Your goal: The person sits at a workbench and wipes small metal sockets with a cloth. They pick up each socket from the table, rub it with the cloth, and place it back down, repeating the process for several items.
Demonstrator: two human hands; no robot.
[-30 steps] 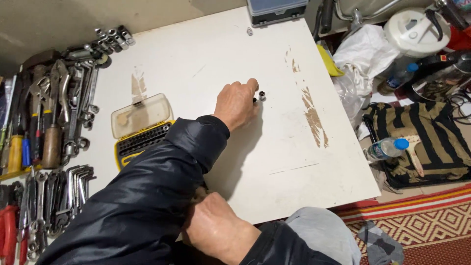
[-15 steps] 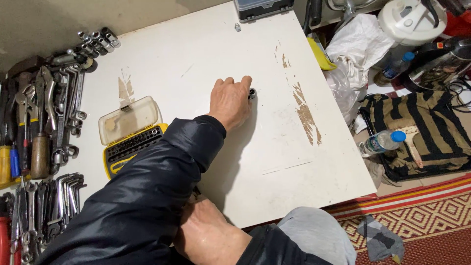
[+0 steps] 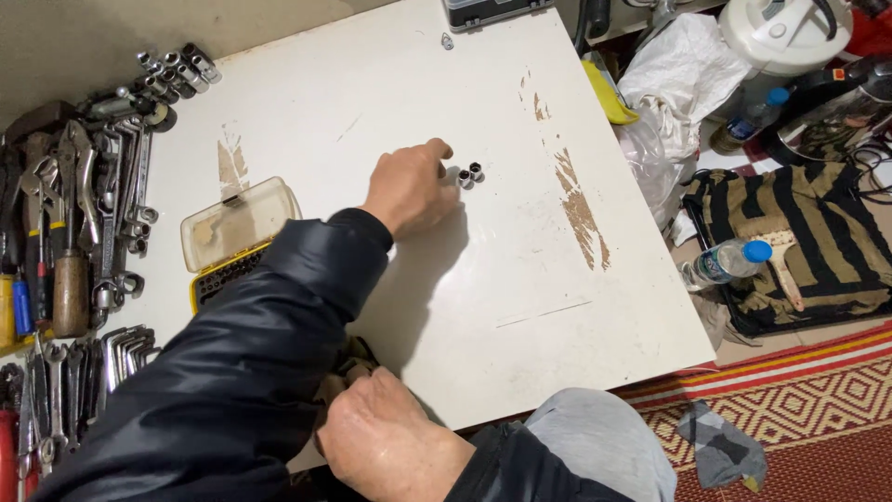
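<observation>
the left hand (image 3: 409, 189) rests loosely curled on the white board (image 3: 390, 102), fingertips touching two small metal sockets (image 3: 469, 174), gripping nothing. the right hand (image 3: 386, 442) clutches a dark cloth (image 3: 346, 364) by the near edge.

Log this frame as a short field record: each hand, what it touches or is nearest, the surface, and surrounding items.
left hand: reaching out over the board, fingertips beside two small metal sockets; contact unclear
right hand: near the body at the board's front edge, on a dark cloth
surface: white board with brown scuffed patches
left of board: yellow bit case with clear lid, wrenches
right of board: plastic water bottle, striped fabric
</observation>
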